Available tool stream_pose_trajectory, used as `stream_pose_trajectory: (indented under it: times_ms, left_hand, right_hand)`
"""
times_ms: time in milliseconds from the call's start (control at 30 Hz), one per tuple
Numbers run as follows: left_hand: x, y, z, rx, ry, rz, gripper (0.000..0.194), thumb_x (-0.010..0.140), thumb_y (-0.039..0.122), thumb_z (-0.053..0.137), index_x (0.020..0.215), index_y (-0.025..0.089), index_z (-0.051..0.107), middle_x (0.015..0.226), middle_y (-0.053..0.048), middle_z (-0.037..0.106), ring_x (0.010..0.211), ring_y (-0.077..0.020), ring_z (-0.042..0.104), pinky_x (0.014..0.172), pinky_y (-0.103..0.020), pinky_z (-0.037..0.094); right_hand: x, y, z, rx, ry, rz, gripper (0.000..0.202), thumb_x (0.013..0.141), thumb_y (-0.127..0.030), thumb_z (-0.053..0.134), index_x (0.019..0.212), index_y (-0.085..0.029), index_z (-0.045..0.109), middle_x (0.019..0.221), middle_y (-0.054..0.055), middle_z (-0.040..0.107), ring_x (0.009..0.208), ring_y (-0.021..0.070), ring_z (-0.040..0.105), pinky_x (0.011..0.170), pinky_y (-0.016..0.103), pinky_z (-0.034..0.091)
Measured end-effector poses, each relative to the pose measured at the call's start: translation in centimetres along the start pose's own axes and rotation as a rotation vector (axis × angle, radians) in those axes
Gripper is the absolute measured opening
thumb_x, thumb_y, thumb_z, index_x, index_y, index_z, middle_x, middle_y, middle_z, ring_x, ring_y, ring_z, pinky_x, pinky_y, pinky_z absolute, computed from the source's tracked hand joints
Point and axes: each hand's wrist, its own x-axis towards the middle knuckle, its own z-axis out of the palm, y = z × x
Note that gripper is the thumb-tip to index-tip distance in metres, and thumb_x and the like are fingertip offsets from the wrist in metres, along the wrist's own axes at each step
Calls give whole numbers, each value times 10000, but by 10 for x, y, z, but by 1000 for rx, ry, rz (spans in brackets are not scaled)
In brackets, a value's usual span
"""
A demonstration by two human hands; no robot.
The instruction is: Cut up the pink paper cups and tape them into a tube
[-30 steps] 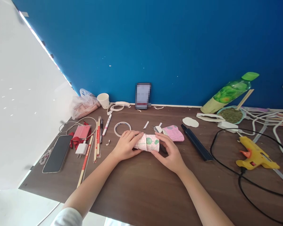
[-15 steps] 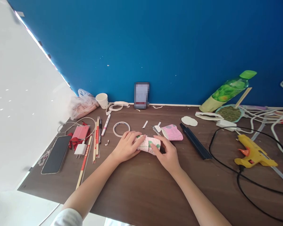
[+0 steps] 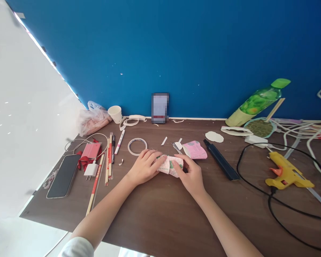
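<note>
Between my hands, on the near middle of the table, lies a pale pink paper cup piece (image 3: 164, 166) with green print, squashed on its side. My left hand (image 3: 143, 167) is closed on its left end, fingers laid over the top. The right end is pinched by my right hand (image 3: 190, 175), thumb in front and fingers behind. Just beyond my right hand is another pink paper cup piece (image 3: 195, 150) with grey spots. Beside that lie scissors (image 3: 176, 147), partly hidden, and small white paper scraps (image 3: 164, 141).
Left of my hands are a tape roll (image 3: 137, 146), a marker (image 3: 120, 142), wrapped chopsticks (image 3: 110, 157) and a phone (image 3: 63, 176). To the right lie a black bar-shaped tool (image 3: 221, 160) and a yellow glue gun (image 3: 289, 171) with its looping cord. A green bottle (image 3: 259, 103) leans at the back.
The pink paper cup piece has shifted slightly right, with a flap edge showing more near its middle. Both hands keep their hold almost in place.
</note>
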Motion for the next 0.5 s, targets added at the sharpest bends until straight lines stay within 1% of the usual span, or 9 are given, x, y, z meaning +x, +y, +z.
stream_pose_trajectory:
  times_ms: [100,167,233,267,333,433,500]
  left_hand:
    - [0,0,0,-102,-1,-71,459,814,250,520,1263,205,436,1157,-116,568,1075,-247,527,895,-402,406]
    - [0,0,-2,-175,6,-161,518,784,320,566,1271,203,432,1156,-116,559,1051,-247,532,880,-396,415]
    - [1,1,-5,-234,-2,-245,608,742,380,606,1292,205,416,1171,-119,543,1037,-253,534,874,-396,422]
    - [1,2,-6,-252,-14,-271,642,726,399,618,1302,207,409,1178,-119,536,1033,-256,535,874,-399,424]
    - [1,2,-9,-264,-42,-296,677,711,414,625,1316,210,400,1185,-119,530,1031,-263,534,874,-405,425]
    - [3,2,-13,-262,-81,-309,698,705,419,624,1327,208,389,1187,-120,531,1040,-273,532,876,-416,426]
    - [3,2,-15,-263,-105,-309,701,703,417,625,1327,204,388,1184,-119,533,1042,-275,534,881,-421,427]
  right_hand:
    - [2,-1,-6,24,-78,-55,324,817,-376,567,1110,-238,556,1105,85,635,1017,259,596,897,448,479]
    - [4,0,-11,31,-163,-93,470,796,-373,593,1234,-252,470,1221,93,569,1122,276,540,957,485,439]
    - [4,2,-16,39,-229,-113,598,762,-366,638,1301,-269,400,1302,96,503,1192,293,485,979,506,420]
    - [4,4,-17,55,-247,-108,637,749,-358,655,1318,-277,380,1325,98,480,1208,297,471,977,506,424]
    - [5,6,-17,122,-262,-69,652,749,-341,662,1327,-288,367,1340,102,464,1201,291,480,950,487,455]
    - [5,9,-15,234,-267,5,610,761,-327,657,1308,-289,390,1323,108,480,1144,270,527,896,452,502]
    - [5,9,-13,266,-260,35,592,757,-321,665,1290,-290,410,1307,108,489,1106,259,548,868,441,520]
